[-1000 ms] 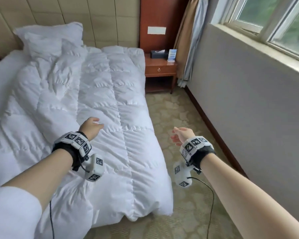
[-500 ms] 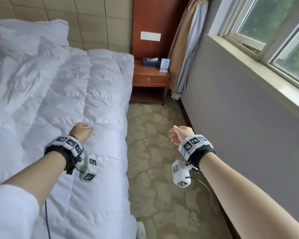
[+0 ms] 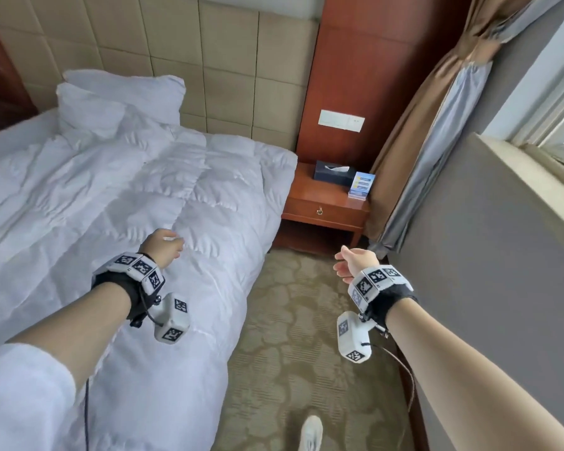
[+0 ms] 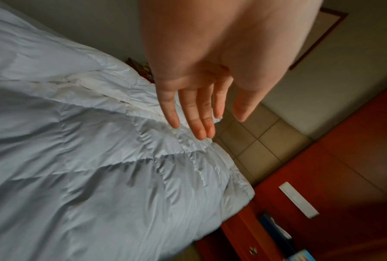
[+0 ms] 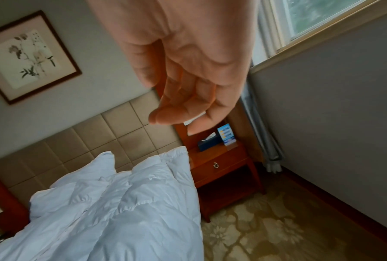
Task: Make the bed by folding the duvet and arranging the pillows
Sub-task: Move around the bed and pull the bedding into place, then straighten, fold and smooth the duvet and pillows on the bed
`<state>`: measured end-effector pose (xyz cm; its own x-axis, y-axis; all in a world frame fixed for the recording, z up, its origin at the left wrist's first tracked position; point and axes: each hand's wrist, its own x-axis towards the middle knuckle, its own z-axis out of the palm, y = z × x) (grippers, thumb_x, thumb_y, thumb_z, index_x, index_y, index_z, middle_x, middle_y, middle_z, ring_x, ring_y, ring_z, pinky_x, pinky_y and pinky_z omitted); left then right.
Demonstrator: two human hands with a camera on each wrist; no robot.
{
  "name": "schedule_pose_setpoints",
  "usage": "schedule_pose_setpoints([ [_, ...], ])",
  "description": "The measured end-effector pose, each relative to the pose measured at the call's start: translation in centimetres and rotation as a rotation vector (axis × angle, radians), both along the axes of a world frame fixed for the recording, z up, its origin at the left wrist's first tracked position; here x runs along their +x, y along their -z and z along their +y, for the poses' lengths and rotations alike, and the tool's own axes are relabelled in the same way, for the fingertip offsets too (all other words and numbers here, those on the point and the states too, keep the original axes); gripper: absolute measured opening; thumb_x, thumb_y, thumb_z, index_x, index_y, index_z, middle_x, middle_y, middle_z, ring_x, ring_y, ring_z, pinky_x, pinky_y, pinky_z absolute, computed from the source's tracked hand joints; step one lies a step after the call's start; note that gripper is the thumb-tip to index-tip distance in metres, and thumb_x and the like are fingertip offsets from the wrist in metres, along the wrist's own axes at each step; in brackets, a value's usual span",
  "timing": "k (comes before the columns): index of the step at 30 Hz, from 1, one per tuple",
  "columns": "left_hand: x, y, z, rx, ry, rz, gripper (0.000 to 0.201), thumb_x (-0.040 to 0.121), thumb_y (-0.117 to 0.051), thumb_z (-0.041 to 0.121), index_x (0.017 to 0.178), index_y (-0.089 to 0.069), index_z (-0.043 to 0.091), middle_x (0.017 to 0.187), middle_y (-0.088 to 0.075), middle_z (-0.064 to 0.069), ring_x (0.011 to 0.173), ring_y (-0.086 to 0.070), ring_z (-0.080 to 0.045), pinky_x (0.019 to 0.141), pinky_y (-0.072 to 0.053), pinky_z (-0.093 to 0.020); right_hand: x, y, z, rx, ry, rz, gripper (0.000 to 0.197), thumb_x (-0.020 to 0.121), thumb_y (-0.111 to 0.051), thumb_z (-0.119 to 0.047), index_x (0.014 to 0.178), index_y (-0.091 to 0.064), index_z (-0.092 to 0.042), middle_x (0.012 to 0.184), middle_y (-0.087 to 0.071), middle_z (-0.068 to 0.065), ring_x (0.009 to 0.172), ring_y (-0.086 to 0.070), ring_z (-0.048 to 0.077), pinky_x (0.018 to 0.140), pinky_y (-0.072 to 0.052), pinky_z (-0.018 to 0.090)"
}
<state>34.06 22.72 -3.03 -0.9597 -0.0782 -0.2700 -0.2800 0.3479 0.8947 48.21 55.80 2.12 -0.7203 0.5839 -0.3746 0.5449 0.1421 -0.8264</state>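
A white quilted duvet (image 3: 150, 203) lies rumpled over the bed, its edge hanging down the near side. A white pillow (image 3: 118, 96) leans against the padded headboard at the far left. My left hand (image 3: 163, 247) hovers above the duvet with straight fingers (image 4: 194, 120), holding nothing. My right hand (image 3: 352, 263) hangs over the carpet beside the bed, fingers (image 5: 183, 107) loosely curled and empty. The duvet (image 5: 129, 208) also shows below the right hand, and the duvet (image 4: 87, 167) fills the left wrist view.
A wooden nightstand (image 3: 326, 206) stands between bed and curtain (image 3: 437, 125), carrying a tissue box (image 3: 332, 172) and a small card (image 3: 360, 185). A grey wall with a window sill (image 3: 528, 177) runs along the right. Patterned carpet (image 3: 293, 353) forms a narrow aisle. My shoe (image 3: 311, 431) shows below.
I have walked up the aisle towards the headboard, so the nightstand and pillow are nearer. Both hands stay raised and empty, the left still over the duvet.
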Motion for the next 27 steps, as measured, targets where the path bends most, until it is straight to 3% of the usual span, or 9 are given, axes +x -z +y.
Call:
schedule_pose_setpoints([
  [2,-4.0,0.2,0.8,-0.032,-0.052,-0.015,0.033,0.079,-0.062,0.016,0.107,-0.057,0.0,0.094,-0.059,-0.019,0.082,-0.057,-0.032,0.071,-0.047,-0.035,-6.5,0.4,2.6,-0.012,-0.056,0.008,0.032,0.098,-0.043,-0.025,0.072,-0.058,-0.013,0.063,-0.059,0.004,0.055,-0.052,0.013,0.058,-0.042,0.022],
  [4,-7.7,0.5,1.0,-0.032,-0.133,-0.027,0.033,0.081,-0.061,0.016,0.11,-0.056,0.0,0.097,-0.064,-0.023,0.085,-0.063,-0.037,0.069,-0.044,-0.034,-12.7,0.0,4.6,-0.035,-0.127,0.011,0.033,0.098,-0.042,-0.025,0.071,-0.058,-0.013,0.064,-0.059,0.004,0.056,-0.053,0.013,0.056,-0.042,0.023],
  [6,-11.7,0.1,1.8,-0.017,-0.237,-0.039,0.037,0.088,-0.057,0.01,0.122,-0.049,-0.002,0.081,-0.062,-0.018,0.07,-0.061,-0.03,0.061,-0.043,-0.027,-19.9,-0.7,6.7,-0.025,-0.206,0.005,0.033,0.098,-0.042,-0.025,0.074,-0.059,-0.011,0.061,-0.061,0.003,0.056,-0.053,0.013,0.055,-0.042,0.024],
  [9,-16.2,-0.6,2.5,0.03,-0.372,-0.045,0.025,0.09,-0.054,0.008,0.115,-0.049,0.004,0.071,-0.054,-0.009,0.046,-0.058,-0.013,0.036,-0.041,-0.015,-29.4,-1.7,7.7,-0.003,-0.269,0.016,0.03,0.097,-0.043,-0.023,0.076,-0.059,-0.009,0.043,-0.059,-0.002,0.052,-0.052,0.014,0.051,-0.04,0.022],
  [13,-21.5,0.0,2.1,0.076,-0.507,-0.067,0.042,0.092,-0.052,0.007,0.131,-0.042,-0.006,0.072,-0.051,-0.009,0.057,-0.05,-0.018,0.03,-0.036,-0.011,-41.1,-0.5,6.1,-0.041,-0.43,-0.047,0.037,0.098,-0.042,-0.026,0.068,-0.056,-0.011,0.042,-0.059,-0.001,0.052,-0.051,0.015,0.051,-0.04,0.024],
  [18,-29.0,2.4,0.3,0.106,-0.679,-0.14,0.043,0.096,-0.047,0.008,0.134,-0.036,-0.008,0.069,-0.048,-0.008,0.033,-0.055,-0.007,0.025,-0.031,-0.009,-53.7,2.5,2.1,-0.056,-0.643,-0.108,0.032,0.098,-0.043,-0.025,0.071,-0.054,-0.013,0.062,-0.059,0.004,0.055,-0.052,0.015,0.057,-0.042,0.023],
  [22,-37.6,5.0,-1.7,0.129,-0.804,-0.219,0.019,0.097,-0.044,0.005,0.113,-0.05,-0.003,0.068,-0.045,-0.009,0.022,-0.047,0.0,0.025,-0.032,-0.009,-64.6,4.5,-0.8,-0.024,-0.734,-0.19,0.027,0.097,-0.042,-0.024,0.078,-0.055,-0.01,0.065,-0.06,0.005,0.055,-0.053,0.015,0.06,-0.045,0.025],
  [24,-40.7,5.4,-1.8,0.129,-0.846,-0.228,0.012,0.097,-0.045,0.007,0.107,-0.049,0.004,0.07,-0.048,-0.011,0.029,-0.052,-0.002,0.026,-0.033,-0.007,-69.5,4.3,-2.0,0.01,-0.781,-0.199,0.025,0.098,-0.041,-0.026,0.088,-0.056,-0.008,0.067,-0.061,0.004,0.057,-0.054,0.015,0.067,-0.048,0.027],
  [27,-44.8,4.5,-2.0,0.145,-0.854,-0.198,0.036,0.096,-0.048,0.009,0.129,-0.042,-0.002,0.076,-0.053,-0.012,0.057,-0.053,-0.016,0.028,-0.035,-0.006,-76.2,3.8,-4.3,0.007,-0.836,-0.228,0.025,0.098,-0.04,-0.028,0.096,-0.054,-0.007,0.068,-0.06,0.004,0.059,-0.055,0.014,0.076,-0.051,0.031],
])
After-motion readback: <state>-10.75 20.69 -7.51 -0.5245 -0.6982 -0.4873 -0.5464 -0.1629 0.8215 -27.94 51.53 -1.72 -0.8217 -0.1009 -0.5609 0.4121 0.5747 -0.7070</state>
